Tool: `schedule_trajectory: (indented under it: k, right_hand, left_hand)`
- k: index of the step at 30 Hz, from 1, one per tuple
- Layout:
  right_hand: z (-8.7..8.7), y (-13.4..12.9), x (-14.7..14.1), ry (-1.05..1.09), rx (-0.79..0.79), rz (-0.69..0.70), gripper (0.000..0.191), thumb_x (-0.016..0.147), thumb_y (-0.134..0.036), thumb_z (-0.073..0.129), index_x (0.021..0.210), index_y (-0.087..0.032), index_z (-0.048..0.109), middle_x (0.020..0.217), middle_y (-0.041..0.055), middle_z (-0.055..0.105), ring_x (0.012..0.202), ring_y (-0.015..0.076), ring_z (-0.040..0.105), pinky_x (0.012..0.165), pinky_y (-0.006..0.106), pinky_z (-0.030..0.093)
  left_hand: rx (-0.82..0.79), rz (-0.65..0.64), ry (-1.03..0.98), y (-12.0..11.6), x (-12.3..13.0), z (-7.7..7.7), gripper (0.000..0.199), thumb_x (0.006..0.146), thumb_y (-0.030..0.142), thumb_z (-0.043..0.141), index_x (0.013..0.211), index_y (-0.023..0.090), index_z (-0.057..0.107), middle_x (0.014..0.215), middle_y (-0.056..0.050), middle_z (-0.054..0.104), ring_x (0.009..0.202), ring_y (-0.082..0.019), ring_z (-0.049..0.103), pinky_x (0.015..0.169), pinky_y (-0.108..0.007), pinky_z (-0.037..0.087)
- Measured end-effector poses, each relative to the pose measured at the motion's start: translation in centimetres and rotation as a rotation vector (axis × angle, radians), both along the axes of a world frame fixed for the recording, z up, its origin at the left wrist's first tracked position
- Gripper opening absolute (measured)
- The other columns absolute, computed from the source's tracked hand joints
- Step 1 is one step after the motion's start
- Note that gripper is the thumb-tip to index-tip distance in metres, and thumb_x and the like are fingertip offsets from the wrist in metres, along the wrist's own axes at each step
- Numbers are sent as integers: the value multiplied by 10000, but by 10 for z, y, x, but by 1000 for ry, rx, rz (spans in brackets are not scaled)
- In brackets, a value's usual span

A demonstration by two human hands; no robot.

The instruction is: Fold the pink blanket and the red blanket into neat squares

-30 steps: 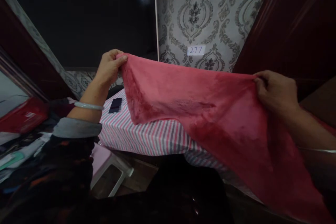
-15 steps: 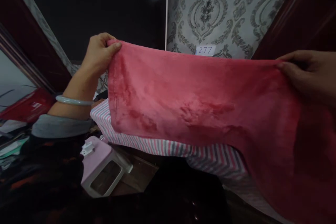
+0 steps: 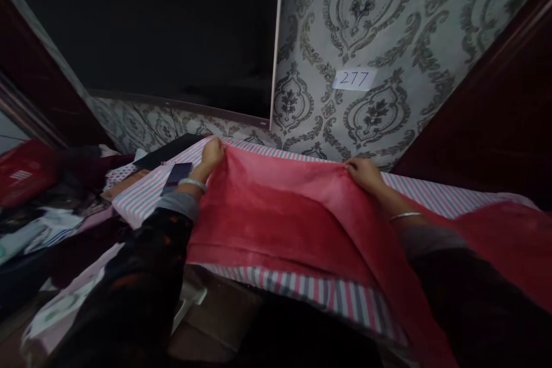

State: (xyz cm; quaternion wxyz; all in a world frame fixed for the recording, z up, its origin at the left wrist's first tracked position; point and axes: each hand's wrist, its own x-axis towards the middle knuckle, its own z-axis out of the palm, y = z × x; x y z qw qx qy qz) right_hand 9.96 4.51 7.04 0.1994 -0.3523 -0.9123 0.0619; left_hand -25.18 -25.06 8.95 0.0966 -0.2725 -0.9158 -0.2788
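My left hand (image 3: 212, 152) and my right hand (image 3: 364, 171) each pinch a far corner of a pink-red fleece blanket (image 3: 276, 224). The blanket is laid down over a pink-and-grey striped bed sheet (image 3: 444, 195), with its near part folded and trailing off the bed's front edge at the lower right. A dark smartphone (image 3: 177, 177) lies on the sheet just left of my left wrist, not touching my hand. A pale bangle (image 3: 192, 184) circles my left wrist.
Behind the bed stands a damask-papered wall with a paper label reading 277 (image 3: 354, 79), beside a large dark panel (image 3: 142, 29). Dark red wood (image 3: 478, 109) rises at the right. A pile of clothes (image 3: 47, 224) and a red box (image 3: 26, 172) lie at the left.
Both hands have dropped from holding the blanket up in the air to the bed's far side, and the blanket now lies spread on the sheet. The view has tilted up and the wall shows more.
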Motion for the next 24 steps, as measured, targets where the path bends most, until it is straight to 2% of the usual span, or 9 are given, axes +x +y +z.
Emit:
schedule_trajectory:
  k: [2, 4, 8, 10, 14, 16, 19, 22, 24]
  right_hand:
    - [-17, 7, -6, -29, -12, -17, 243, 935, -177, 527, 1022, -154, 752, 1016, 120, 759, 939, 239, 677, 738, 287, 442]
    - [-26, 12, -7, -48, -22, 0, 263, 945, -187, 499, 1022, -173, 751, 1025, 103, 761, 961, 233, 678, 747, 279, 443]
    - [-31, 12, -4, -61, -38, 66, 263, 949, -199, 488, 1022, -189, 741, 1012, 81, 762, 952, 224, 675, 758, 273, 442]
    - [-30, 7, -3, -59, -53, 80, 267, 960, -206, 483, 1043, -188, 735, 1016, 81, 761, 943, 224, 676, 764, 276, 443]
    - [-24, -15, 1, -37, -49, 91, 264, 982, -215, 480, 1064, -201, 731, 1044, 77, 759, 985, 228, 678, 794, 278, 459]
    - [-19, -30, 5, -25, -45, 98, 264, 988, -213, 480, 1080, -219, 726, 1080, 65, 755, 1026, 227, 673, 840, 282, 475]
    - [-15, -50, 23, 9, -54, 128, 284, 999, -212, 471, 1171, -254, 693, 1175, 11, 733, 1101, 199, 647, 934, 284, 484]
    - [-21, -52, 63, 101, -13, 118, 353, 1013, -204, 439, 1299, -299, 624, 1303, -56, 671, 1204, 164, 591, 1029, 271, 454]
    - [-27, -43, 108, 165, 21, 87, 372, 985, -179, 478, 1313, -275, 624, 1329, -24, 659, 1229, 176, 576, 1060, 291, 446]
  left_hand:
    - [-49, 23, -23, 9, 1, -25, 201, 894, 208, 498, 1020, 129, 634, 1054, -190, 683, 1023, -315, 630, 870, -403, 473]
    - [-91, 22, -25, 16, 2, -39, 227, 865, 187, 521, 1047, 114, 638, 1115, -235, 661, 1052, -349, 634, 861, -431, 483]
    - [-119, -132, 43, 48, 22, -44, 354, 834, 134, 538, 1176, 112, 627, 1301, -254, 596, 1248, -375, 558, 990, -479, 464]
    - [-116, -328, 88, 76, 49, -41, 381, 844, 138, 549, 1215, 154, 631, 1328, -188, 615, 1296, -319, 543, 1073, -436, 440]
    - [-5, -922, 209, 140, 133, -38, 450, 854, 187, 594, 1304, 198, 602, 1365, -134, 628, 1303, -273, 557, 1124, -424, 434]
    - [19, -1068, 227, 161, 173, -39, 455, 845, 197, 610, 1300, 203, 603, 1345, -139, 642, 1277, -281, 576, 1110, -438, 448]
    - [-69, -1041, 202, 174, 208, -44, 266, 874, 193, 528, 1098, 213, 669, 1144, -129, 711, 1128, -281, 644, 1012, -425, 501]
    - [-77, -958, 193, 174, 213, -57, 179, 888, 229, 458, 899, 224, 636, 1011, -124, 702, 1025, -283, 657, 941, -403, 518]
    - [-32, -957, 181, 171, 209, -69, 168, 895, 296, 443, 845, 247, 596, 936, -102, 684, 963, -281, 657, 892, -392, 525]
